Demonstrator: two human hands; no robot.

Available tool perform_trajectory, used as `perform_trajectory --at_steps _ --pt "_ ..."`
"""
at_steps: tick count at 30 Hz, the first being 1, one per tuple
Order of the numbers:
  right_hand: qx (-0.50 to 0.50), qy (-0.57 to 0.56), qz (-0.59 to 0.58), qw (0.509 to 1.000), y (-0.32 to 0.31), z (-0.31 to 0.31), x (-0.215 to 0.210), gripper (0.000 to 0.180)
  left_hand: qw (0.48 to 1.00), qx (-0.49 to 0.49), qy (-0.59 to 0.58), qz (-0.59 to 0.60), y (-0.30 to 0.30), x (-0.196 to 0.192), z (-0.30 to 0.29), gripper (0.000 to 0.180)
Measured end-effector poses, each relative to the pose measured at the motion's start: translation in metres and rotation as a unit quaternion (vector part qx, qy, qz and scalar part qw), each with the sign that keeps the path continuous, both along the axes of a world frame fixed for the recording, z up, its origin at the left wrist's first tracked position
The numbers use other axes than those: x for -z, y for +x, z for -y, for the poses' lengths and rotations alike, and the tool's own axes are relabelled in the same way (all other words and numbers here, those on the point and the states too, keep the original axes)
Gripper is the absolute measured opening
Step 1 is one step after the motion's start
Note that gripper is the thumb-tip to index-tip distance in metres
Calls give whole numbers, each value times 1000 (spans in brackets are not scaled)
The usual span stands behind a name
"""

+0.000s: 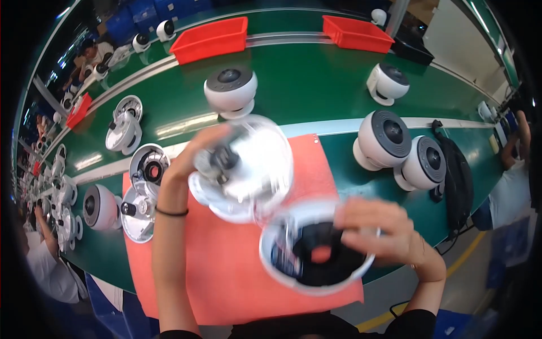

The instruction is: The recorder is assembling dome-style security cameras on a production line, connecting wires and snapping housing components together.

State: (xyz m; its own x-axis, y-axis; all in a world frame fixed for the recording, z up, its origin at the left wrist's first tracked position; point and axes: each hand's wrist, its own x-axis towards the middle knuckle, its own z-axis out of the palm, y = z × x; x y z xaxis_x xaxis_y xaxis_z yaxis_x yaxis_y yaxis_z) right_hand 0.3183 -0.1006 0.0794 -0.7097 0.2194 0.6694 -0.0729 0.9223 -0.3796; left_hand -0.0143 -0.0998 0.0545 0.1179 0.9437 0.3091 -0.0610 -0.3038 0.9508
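My left hand [195, 153] grips a white rounded shell half [262, 161] by its left side, with a grey and black motor-like part [217, 161] inside. My right hand [384, 230] holds the rim of the other half, a white ring-edged housing [282, 277] with a black interior and a round hole. Thin wires [263, 216] seem to run between the two halves. Both are over a pink mat [220, 271] and slightly smeared by motion. Left of my left forearm, another opened housing [138, 212] lies with its two halves apart.
Assembled white round devices [381, 141] stand at right, with others [230, 90] on the green conveyor [305, 85]. Red trays [212, 39] sit at the far side. A black bag [454, 181] lies at the right edge. Other people work at both sides.
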Motion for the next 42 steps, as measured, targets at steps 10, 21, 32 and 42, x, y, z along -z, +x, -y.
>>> perform_trajectory --at_steps 10,21,32,42 --pt "-179 -280 163 929 -8 48 15 32 792 424 -96 -428 109 -3 -4 30" --pt "-113 -466 187 858 -19 40 5 55 862 -76 153 -477 60 -8 183 27" --pt "-12 -464 228 856 -33 33 15 50 871 -37 52 -487 57 1 173 34" --pt "-8 -314 243 918 -51 9 17 35 871 -103 -111 -466 74 -20 167 48"
